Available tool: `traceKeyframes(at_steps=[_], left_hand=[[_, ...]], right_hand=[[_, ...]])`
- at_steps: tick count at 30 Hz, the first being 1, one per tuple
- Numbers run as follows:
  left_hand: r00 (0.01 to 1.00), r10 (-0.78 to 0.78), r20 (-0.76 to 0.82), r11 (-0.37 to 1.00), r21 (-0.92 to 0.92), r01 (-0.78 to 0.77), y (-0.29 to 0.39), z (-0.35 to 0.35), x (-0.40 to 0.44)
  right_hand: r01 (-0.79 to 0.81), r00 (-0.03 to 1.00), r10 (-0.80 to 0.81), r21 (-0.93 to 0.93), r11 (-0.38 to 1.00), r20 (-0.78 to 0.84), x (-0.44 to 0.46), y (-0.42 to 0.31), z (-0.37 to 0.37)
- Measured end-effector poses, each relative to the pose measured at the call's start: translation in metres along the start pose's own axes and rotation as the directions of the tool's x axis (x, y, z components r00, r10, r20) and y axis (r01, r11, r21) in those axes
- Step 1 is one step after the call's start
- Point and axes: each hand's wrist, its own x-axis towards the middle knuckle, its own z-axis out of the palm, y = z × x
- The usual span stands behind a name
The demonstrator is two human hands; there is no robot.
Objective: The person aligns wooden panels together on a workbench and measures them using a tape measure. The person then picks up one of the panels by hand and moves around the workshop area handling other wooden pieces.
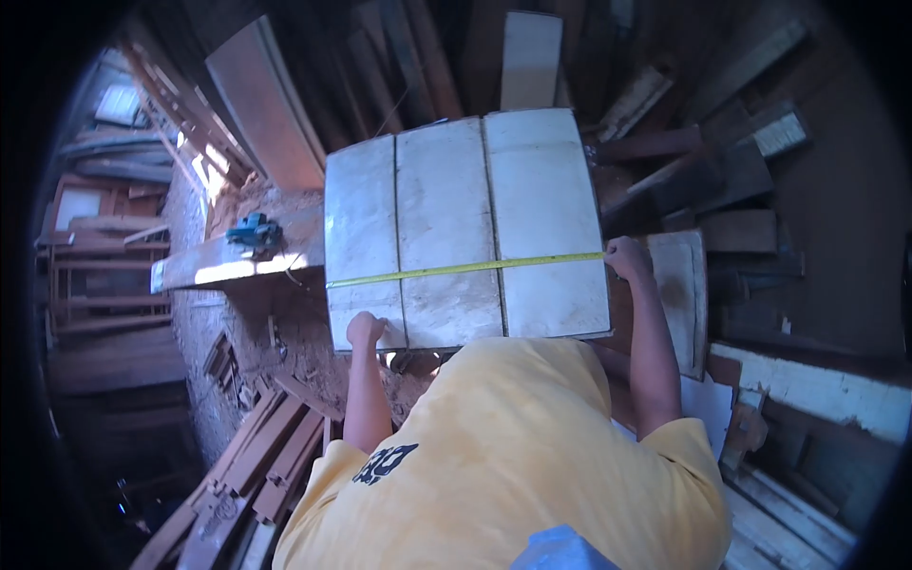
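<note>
A yellow measuring tape [456, 269] stretches across three whitish panels laid side by side on the worktop, the left panel [361, 209], the middle panel [443, 190] and the right panel [540, 180]. Its right end is gripped by my right hand [627, 258], closed at the right panel's edge. My left hand [365, 329] is curled closed over the lower part of the left panel, below the tape and apart from it. Whether anything small is in those fingers I cannot make out. Dark gaps run between the panels.
A teal power tool [255, 234] rests on a wooden plank [218, 271] at left. Stacked timber [247, 465] lies at lower left. Boards lean behind the panels, including a reddish one [266, 104]. A pale framed panel [676, 294] stands close by my right arm.
</note>
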Motion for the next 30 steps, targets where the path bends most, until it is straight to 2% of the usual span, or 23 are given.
traceKeyframes(at_steps=[2,4,6,8,12,15,16,18,19,21,23,27,30], left_hand=[[0.999,-0.049,-0.002,0.998,-0.035,0.048,0.003,-0.003,-0.004],[0.999,-0.053,-0.003,0.996,-0.066,0.053,0.006,-0.005,-0.008],[0.995,-0.098,0.001,0.987,-0.124,0.098,0.007,-0.001,-0.009],[0.991,-0.132,0.018,0.978,-0.162,0.133,0.008,-0.001,-0.012],[0.981,-0.191,-0.02,0.952,-0.247,0.181,0.011,0.004,-0.022],[0.977,-0.203,-0.064,0.937,-0.303,0.175,0.013,0.001,-0.032],[0.972,-0.228,-0.051,0.926,-0.318,0.201,0.014,0.002,-0.033],[0.971,-0.223,-0.089,0.927,-0.328,0.182,0.014,0.004,-0.035],[0.964,-0.255,-0.075,0.914,-0.343,0.216,0.013,0.006,-0.036],[0.96,-0.225,-0.169,0.93,-0.331,0.16,0.013,0.008,-0.037],[0.955,-0.244,-0.166,0.919,-0.353,0.174,0.012,0.005,-0.043],[0.957,-0.244,-0.157,0.896,-0.413,0.16,0.0,0.013,-0.045],[0.971,-0.21,-0.115,0.87,-0.474,0.132,-0.014,0.019,-0.051]], right_hand=[[0.021,1.0,-0.021,-0.007,1.0,-0.015,0.0,-0.001,-0.003],[0.129,0.991,-0.132,-0.065,0.99,-0.038,0.005,0.006,0.0],[0.149,0.989,-0.149,-0.073,0.986,0.011,0.001,0.001,-0.012],[0.118,0.991,-0.118,0.002,0.993,0.059,-0.002,-0.003,-0.024],[0.192,0.96,-0.193,0.025,0.981,0.203,-0.001,-0.013,-0.044],[0.256,0.848,-0.305,0.169,0.952,0.434,0.006,-0.028,-0.043],[0.278,0.835,-0.318,0.155,0.948,0.449,0.006,-0.037,-0.038],[0.311,0.716,-0.439,0.316,0.896,0.542,0.007,-0.06,-0.02],[0.277,0.691,-0.418,0.318,0.907,0.59,0.008,-0.071,-0.009],[0.282,0.67,-0.443,0.348,0.894,0.596,0.005,-0.096,0.014],[0.228,0.662,-0.45,0.411,0.883,0.599,-0.004,-0.121,0.029],[0.27,0.624,-0.5,0.434,0.859,0.601,-0.01,-0.145,0.046],[0.251,0.661,-0.478,0.429,0.868,0.579,-0.02,-0.152,0.049]])
